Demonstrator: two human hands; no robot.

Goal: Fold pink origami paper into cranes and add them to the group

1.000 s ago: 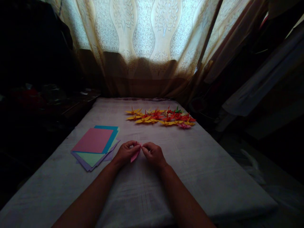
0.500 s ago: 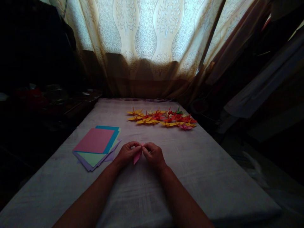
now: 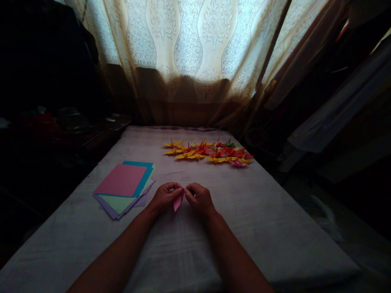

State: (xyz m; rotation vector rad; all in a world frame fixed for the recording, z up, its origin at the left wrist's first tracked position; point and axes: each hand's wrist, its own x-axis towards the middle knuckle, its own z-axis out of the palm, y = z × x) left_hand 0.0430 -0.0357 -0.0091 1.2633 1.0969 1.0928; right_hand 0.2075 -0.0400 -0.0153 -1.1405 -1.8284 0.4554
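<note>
Between my two hands is a small piece of folded pink paper, its pointed end hanging down toward me. My left hand pinches it between thumb and fingers. From the other side, my right hand is closed on its upper tip, thumb against the fingers; the tip itself is mostly hidden. To the left of my hands lies a stack of square paper sheets, with a pink sheet on top of a blue sheet, and pale green and purple sheets below.
Several folded paper cranes, yellow, orange, red, green and pink, stand in rows toward the far right of the cloth-covered table. A patterned curtain hangs behind the table. Dark clutter lies at the left, and hanging cloth at the right.
The folded pink paper has turned slightly, its lower point shifting a little to the right. My fingers have moved only slightly; the sheets and cranes stay put.
</note>
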